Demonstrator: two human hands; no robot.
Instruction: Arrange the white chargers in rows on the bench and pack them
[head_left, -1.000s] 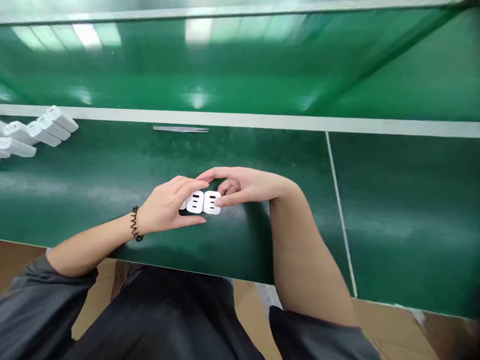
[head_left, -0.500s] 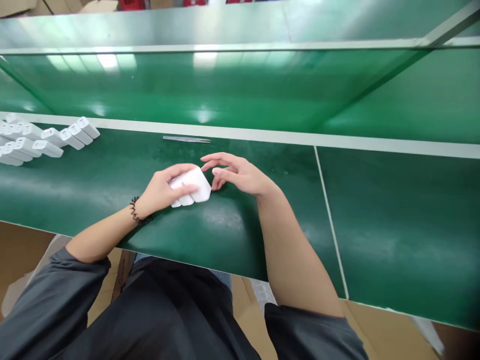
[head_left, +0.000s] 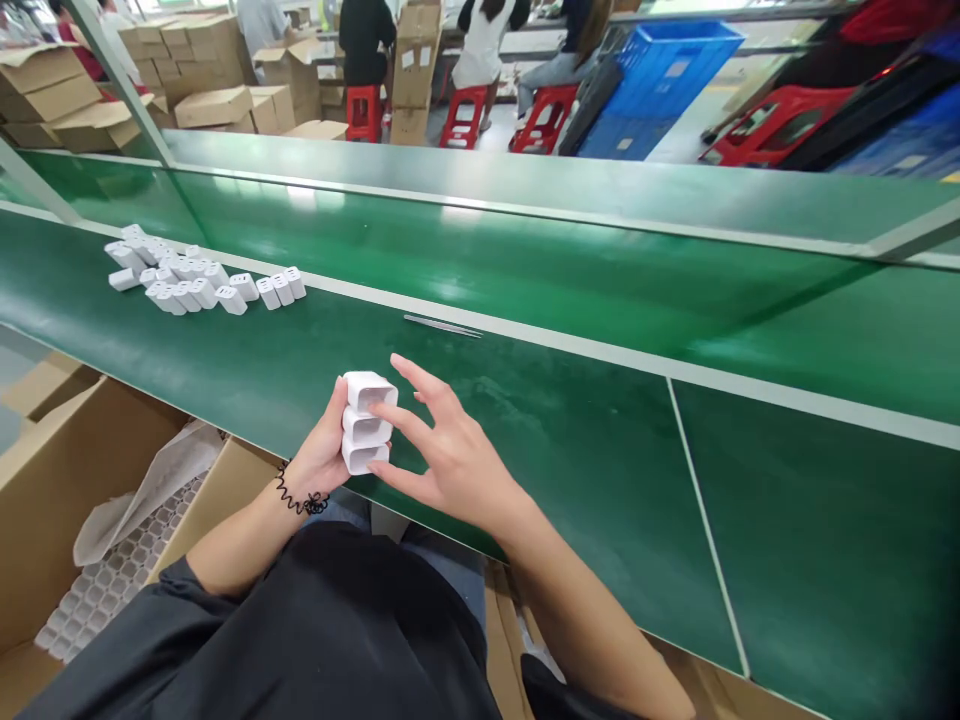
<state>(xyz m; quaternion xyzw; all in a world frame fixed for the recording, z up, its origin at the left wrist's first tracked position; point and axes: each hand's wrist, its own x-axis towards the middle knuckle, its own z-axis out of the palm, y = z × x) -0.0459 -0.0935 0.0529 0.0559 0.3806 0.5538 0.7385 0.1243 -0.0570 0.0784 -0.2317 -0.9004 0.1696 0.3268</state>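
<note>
Three hollow white plastic charger housings [head_left: 366, 416] are stacked in my left hand [head_left: 324, 458], their open ends turned to the right. The left fingers wrap round the far side of the stack. My right hand [head_left: 463, 462] is beside the open ends with its fingers spread. One fingertip overlaps the mouth of the top housing and the thumb tip is by the bottom one; whether they touch I cannot tell. A pair of metal tweezers [head_left: 442, 326] lies on the green bench [head_left: 570, 440] beyond my hands.
Several white housings [head_left: 180, 280] stand in a group on the bench to the left. A cardboard box [head_left: 97, 450] with a honeycomb divider [head_left: 112, 585] is below the bench edge. A green shelf [head_left: 525, 265] runs behind. People, red stools [head_left: 465, 115] and blue crates [head_left: 652, 90] are farther back.
The housings have turned so that their open ends show. My right fingers have come across the openings. The view has shifted up and left, showing the room beyond the bench.
</note>
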